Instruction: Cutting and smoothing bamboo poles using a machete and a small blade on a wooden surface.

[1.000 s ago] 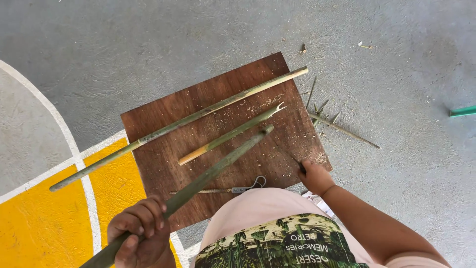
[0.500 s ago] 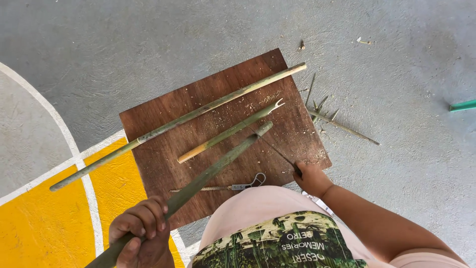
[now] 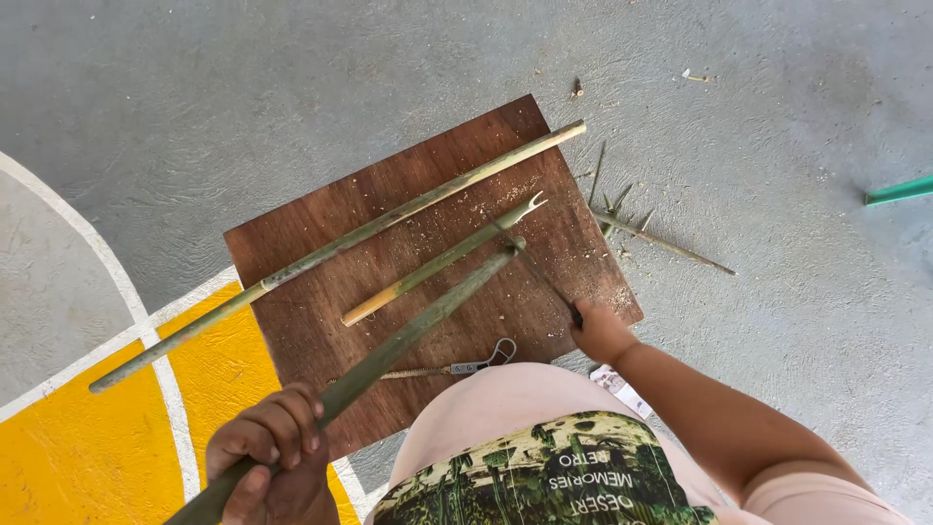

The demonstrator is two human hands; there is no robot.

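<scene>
Change noted: against the earlier views, the right hand (image 3: 601, 332) is found raised off the board's near right edge, and a thin dark blade (image 3: 544, 277) is now laid up to the tip of the held stalk; a cut at that tip is judged to be in preparation.

1. Long bamboo pole (image 3: 330, 255): laid slantwise across the wooden board (image 3: 321, 335), its low end out over the painted floor (image 3: 58, 467) past the left edge, its high end at the far right corner.
2. Left hand (image 3: 267, 457): grip closed around the green bamboo stalk (image 3: 408, 335), near the board's near left corner; the stalk's tip is held over the board's middle right.
3. Short bamboo stick (image 3: 437, 262): forked end toward the right edge, lying between pole and stalk.
4. Metal tool (image 3: 457, 367): flat at the near edge.
5. Right hand: grip closed on the blade's handle.
6. Bamboo trimmings (image 3: 661, 241): on the floor beside the right edge.

Containers: none seen.
</scene>
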